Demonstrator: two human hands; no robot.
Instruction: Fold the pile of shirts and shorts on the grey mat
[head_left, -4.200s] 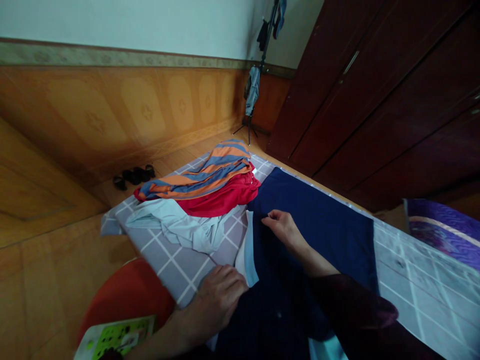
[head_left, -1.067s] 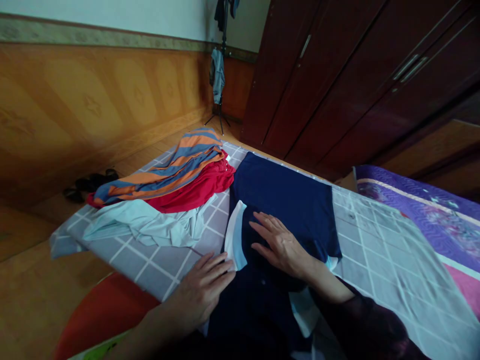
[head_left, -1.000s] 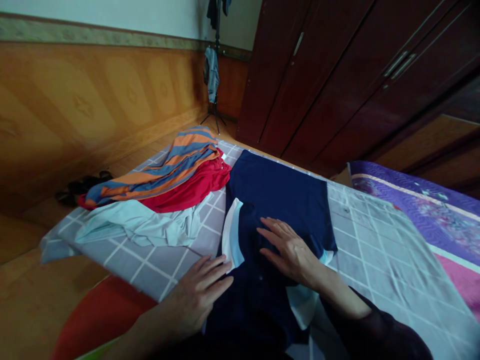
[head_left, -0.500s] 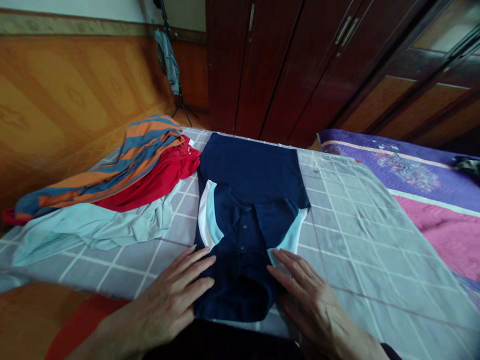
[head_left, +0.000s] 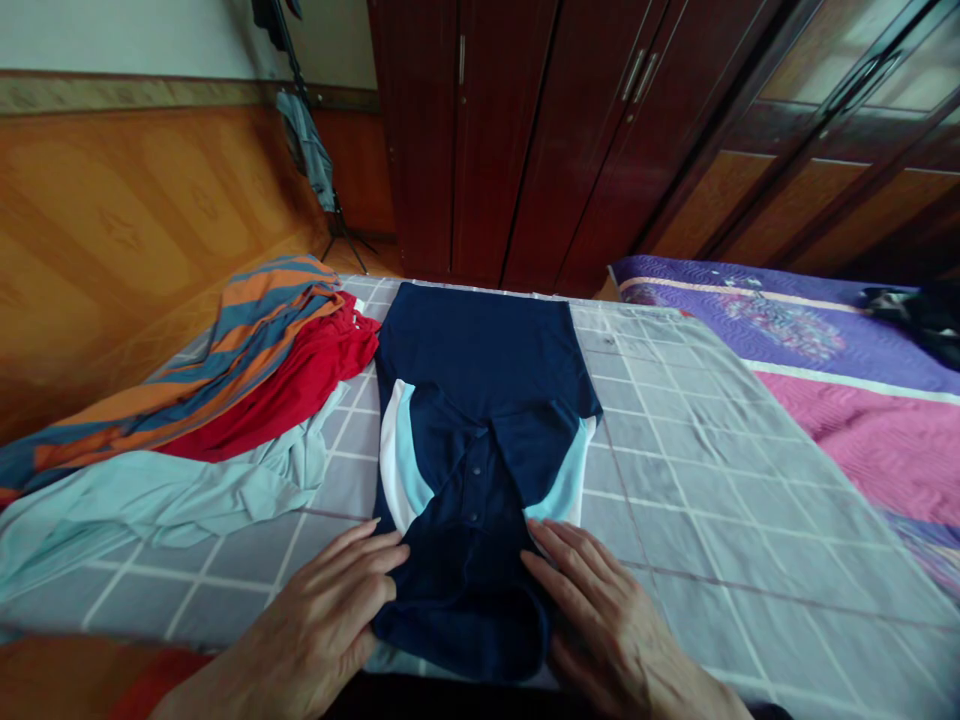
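Note:
A navy polo shirt [head_left: 472, 420] with a buttoned placket and white and pale blue panels lies folded lengthwise on a grey checked sheet [head_left: 697, 480]. My left hand [head_left: 319, 620] rests flat on the sheet, its fingertips against the shirt's near left edge. My right hand [head_left: 600, 620] lies the same way on the opposite side, its fingers at the shirt's near right edge. Neither hand grips anything. The shirt's near end sits between them.
Left of the shirt lie an orange and blue striped garment [head_left: 202, 390], a red garment [head_left: 300, 380] and a pale blue garment [head_left: 150, 500]. A purple and pink bedcover [head_left: 825, 370] lies to the right. A dark wood wardrobe [head_left: 480, 140] stands beyond the bed.
My hands have moved from the shirt's middle to either side of its near end. The shirt now lies straighter and more neatly folded, and the view has turned right toward the wardrobe.

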